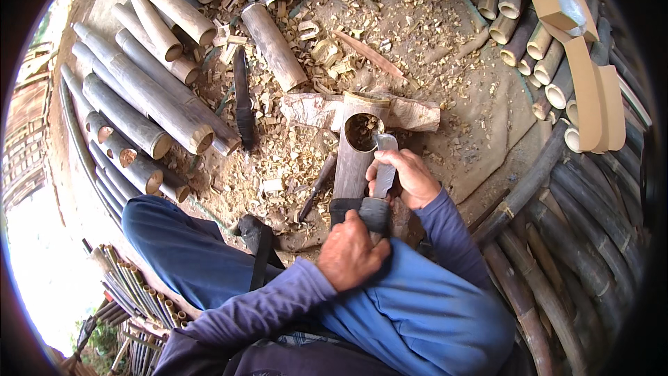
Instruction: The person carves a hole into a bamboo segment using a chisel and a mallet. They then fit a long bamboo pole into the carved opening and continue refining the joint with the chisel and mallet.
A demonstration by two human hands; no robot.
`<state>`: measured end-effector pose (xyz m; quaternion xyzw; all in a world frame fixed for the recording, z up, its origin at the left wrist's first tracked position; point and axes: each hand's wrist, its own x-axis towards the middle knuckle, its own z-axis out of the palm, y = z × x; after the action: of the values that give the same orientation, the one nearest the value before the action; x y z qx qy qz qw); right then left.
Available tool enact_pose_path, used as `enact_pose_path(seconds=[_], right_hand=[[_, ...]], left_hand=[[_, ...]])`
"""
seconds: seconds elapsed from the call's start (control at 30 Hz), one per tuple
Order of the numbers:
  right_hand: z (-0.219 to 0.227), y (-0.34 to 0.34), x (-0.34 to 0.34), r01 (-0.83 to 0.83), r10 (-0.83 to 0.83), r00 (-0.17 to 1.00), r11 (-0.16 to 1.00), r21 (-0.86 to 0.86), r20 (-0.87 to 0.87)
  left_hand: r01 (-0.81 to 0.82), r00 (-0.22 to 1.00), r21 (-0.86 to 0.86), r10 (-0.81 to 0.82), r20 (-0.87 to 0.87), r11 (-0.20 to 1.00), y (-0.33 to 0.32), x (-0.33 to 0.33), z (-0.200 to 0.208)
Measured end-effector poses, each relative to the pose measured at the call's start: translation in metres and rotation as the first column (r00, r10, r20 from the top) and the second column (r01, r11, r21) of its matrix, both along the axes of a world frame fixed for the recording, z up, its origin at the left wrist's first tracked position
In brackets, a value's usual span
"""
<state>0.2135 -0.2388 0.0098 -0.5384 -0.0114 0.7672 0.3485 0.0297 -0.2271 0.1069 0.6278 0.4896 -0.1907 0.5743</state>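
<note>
A bamboo tube with a large round hole cut in its upper side lies with its far end on a short log, its near end by my knees. A black band lies across the near part of the tube. My left hand is closed round the black-wrapped handle of a knife. The knife's grey blade points away from me, its tip at the hole's right edge. My right hand is closed on the blade, thumb along it. Pale chips show inside the hole.
Wood shavings cover the ground. A dark long tool and a small narrow tool lie left of the tube. A loose bamboo piece lies beyond. Bamboo poles line both sides; an opened cardboard box is at far right.
</note>
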Motion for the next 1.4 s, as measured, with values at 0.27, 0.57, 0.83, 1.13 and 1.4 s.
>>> enact_pose_path(seconds=[0.27,0.57,0.83,1.13,1.4], right_hand=[[0.019,-0.036,-0.029,-0.199,0.043,0.767,0.965,0.173,0.64],[-0.008,0.006,-0.073,-0.291,0.012,0.824,0.867,0.404,0.566],[0.031,0.048,-0.061,0.585,-0.511,0.777,0.802,0.122,-0.369],[0.009,0.017,-0.068,0.767,-0.691,0.406,0.613,-0.188,-0.598],[-0.004,-0.012,-0.075,0.704,-0.521,0.475,0.708,-0.048,-0.71]], left_hand=[[-0.138,0.984,-0.031,0.141,0.113,0.99,-0.011,-0.015,-0.006],[-0.079,0.979,0.308,0.133,-0.157,0.948,0.069,-0.063,0.011],[0.483,0.875,0.585,-0.323,-0.362,0.652,0.152,0.006,0.076],[0.716,0.544,0.674,-0.75,-0.376,0.182,0.128,0.066,0.086],[0.608,0.636,0.763,-0.71,-0.303,0.22,0.12,-0.001,0.053]])
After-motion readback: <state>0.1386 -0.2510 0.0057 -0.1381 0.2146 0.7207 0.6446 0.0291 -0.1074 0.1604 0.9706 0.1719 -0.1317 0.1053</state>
